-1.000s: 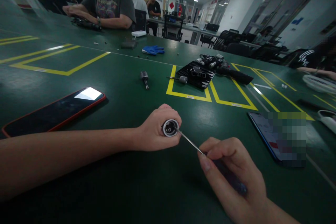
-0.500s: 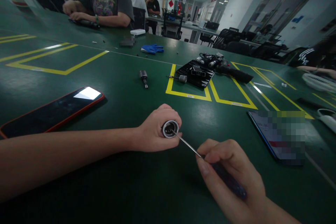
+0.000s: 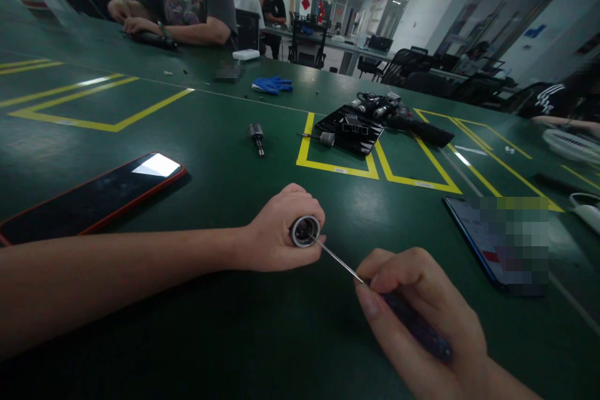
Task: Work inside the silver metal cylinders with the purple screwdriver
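My left hand [image 3: 281, 231] is wrapped round a small cylindrical part with a silver rim [image 3: 298, 239], its open end turned towards me. Most of its body is hidden in my fist. Between the thumb and fingers of my right hand [image 3: 422, 306] is a screwdriver [image 3: 342, 264] with a thin metal shaft and a dark translucent handle. The shaft's tip reaches into the cylinder's opening; what it touches inside is too dark to tell. Beyond my hands a metal-and-black cylindrical part with a narrow stem [image 3: 256, 137] lies on the green table [image 3: 225, 194].
A phone in a red case [image 3: 94, 197] lies left, another phone [image 3: 487, 244] right. Farther back are a black tray [image 3: 347, 137] beside a cylinder with a thin shaft [image 3: 325, 138], several dark tools [image 3: 417, 129] and blue gloves [image 3: 272, 85]. Across the table sits a person [image 3: 187, 6].
My right hand and the screwdriver handle have shifted slightly right and down. The tip is still inside the cylinder, and my left hand has barely moved.
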`<control>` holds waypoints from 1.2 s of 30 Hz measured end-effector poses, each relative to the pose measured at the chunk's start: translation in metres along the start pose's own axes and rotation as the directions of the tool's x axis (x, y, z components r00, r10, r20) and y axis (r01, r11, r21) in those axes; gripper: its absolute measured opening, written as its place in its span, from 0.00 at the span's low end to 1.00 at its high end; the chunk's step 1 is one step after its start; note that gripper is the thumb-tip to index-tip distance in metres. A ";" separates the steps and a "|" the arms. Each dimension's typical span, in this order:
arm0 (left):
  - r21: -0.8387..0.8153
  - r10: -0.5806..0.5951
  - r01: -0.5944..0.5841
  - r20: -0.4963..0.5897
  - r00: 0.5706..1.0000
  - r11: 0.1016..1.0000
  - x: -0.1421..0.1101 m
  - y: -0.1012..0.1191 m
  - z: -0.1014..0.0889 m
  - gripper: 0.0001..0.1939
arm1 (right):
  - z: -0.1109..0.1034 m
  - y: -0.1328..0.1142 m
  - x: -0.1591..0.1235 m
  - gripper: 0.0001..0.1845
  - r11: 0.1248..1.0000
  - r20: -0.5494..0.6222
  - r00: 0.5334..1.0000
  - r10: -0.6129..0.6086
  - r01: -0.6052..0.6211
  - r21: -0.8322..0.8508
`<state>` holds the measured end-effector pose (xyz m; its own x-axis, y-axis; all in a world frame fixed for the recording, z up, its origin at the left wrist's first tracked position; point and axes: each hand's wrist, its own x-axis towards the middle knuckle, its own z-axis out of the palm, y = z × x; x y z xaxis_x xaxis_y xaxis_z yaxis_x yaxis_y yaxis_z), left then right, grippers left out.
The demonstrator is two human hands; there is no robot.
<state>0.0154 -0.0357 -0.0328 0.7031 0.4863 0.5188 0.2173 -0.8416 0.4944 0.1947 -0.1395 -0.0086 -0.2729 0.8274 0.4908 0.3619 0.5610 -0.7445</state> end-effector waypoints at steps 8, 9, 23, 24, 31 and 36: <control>-0.003 -0.008 0.007 -0.010 1.000 1.000 -0.001 0.001 0.001 0.06 | -0.005 -0.004 0.001 0.10 0.986 -0.024 0.992 0.127 -0.124 0.111; 0.000 -0.009 0.009 -0.007 1.000 1.000 -0.001 0.001 0.000 0.06 | -0.005 -0.004 0.001 0.10 0.985 -0.022 0.991 0.130 -0.127 0.117; 0.059 -0.003 0.002 0.010 1.000 0.998 -0.002 0.000 0.002 0.05 | -0.010 -0.003 0.001 0.11 0.971 0.003 0.985 0.173 -0.171 0.164; 0.065 -0.002 0.001 0.011 1.000 0.998 -0.002 0.000 0.002 0.05 | -0.010 -0.002 0.001 0.11 0.972 0.010 0.985 0.175 -0.174 0.160; 0.102 -0.029 0.026 0.032 0.999 0.994 0.000 0.000 0.001 0.06 | -0.010 -0.004 0.000 0.11 0.974 0.011 0.984 0.178 -0.178 0.138; 0.097 -0.046 0.046 -0.003 0.999 0.994 0.000 0.001 0.002 0.06 | -0.010 -0.003 0.001 0.11 0.972 -0.007 0.983 0.183 -0.179 0.152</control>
<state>0.0167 -0.0370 -0.0338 0.6901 0.5254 0.4977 0.3141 -0.8370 0.4481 0.2023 -0.1402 -0.0013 -0.1961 0.9161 0.3496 0.2649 0.3928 -0.8806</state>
